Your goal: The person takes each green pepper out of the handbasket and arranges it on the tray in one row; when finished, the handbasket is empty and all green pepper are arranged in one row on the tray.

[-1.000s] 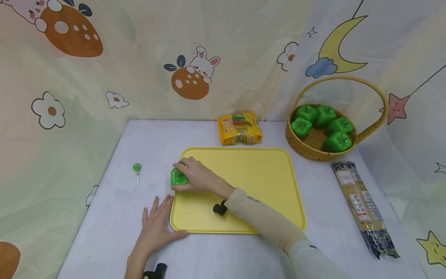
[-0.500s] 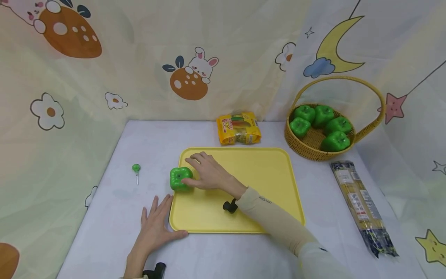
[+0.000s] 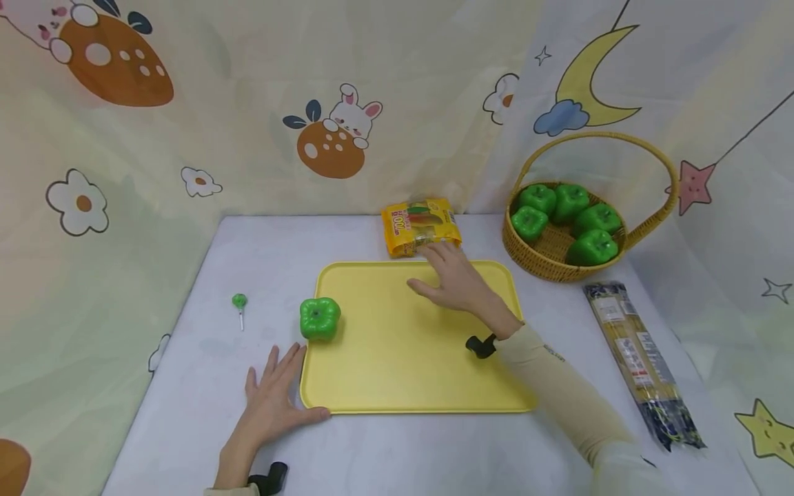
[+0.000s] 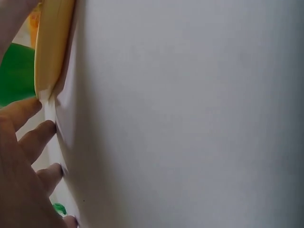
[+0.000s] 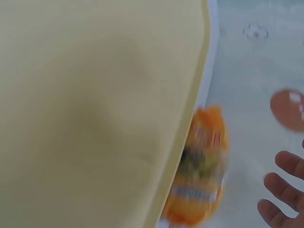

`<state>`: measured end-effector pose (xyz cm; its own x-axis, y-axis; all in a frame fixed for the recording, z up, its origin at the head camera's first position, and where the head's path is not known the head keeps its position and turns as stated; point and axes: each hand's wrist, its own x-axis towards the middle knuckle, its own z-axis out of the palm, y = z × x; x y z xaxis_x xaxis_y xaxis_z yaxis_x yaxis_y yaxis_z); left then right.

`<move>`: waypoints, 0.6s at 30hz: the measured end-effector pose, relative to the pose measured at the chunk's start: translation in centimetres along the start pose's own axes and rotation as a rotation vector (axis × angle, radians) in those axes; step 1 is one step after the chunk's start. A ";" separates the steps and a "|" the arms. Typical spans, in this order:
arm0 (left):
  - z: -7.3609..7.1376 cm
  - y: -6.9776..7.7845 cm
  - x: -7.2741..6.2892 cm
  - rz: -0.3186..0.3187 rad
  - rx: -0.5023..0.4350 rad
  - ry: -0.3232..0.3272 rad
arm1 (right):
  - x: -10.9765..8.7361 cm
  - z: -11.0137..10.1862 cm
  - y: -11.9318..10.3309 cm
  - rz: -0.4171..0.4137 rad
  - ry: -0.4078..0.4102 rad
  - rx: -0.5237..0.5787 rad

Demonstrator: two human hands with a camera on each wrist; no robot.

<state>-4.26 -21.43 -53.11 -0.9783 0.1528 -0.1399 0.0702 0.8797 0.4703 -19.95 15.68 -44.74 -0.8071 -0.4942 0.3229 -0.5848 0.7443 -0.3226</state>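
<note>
At the left edge of the yellow tray, we see a green bell pepper. The spread left hand touches the near corner, probably for steadiness; the right hand, fingers extended, grasps nothing.

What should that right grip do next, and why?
I'd guess the right grip should reach over to the basket and take its nearest green pepper: the fingers hold nothing, one lone pepper sits at the left edge of the tray, and five remain in the basket.
</note>
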 end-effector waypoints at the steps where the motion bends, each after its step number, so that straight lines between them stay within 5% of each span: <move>1: -0.1 0.0 0.1 0.001 0.003 -0.003 | -0.5 -0.6 1.0 0.024 0.008 -0.011; 12: -0.4 -0.6 1.1 0.019 0.017 -0.023 | -5.8 -8.3 8.8 0.376 0.024 0.055; 18: -0.4 -1.0 1.9 0.024 0.022 -0.028 | -7.4 -11.4 12.2 0.462 0.090 0.026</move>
<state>-6.28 -22.19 -53.51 -0.9705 0.1860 -0.1535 0.0979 0.8856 0.4541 -20.23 33.54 -40.96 -0.9738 -0.0725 0.2157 -0.1689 0.8652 -0.4721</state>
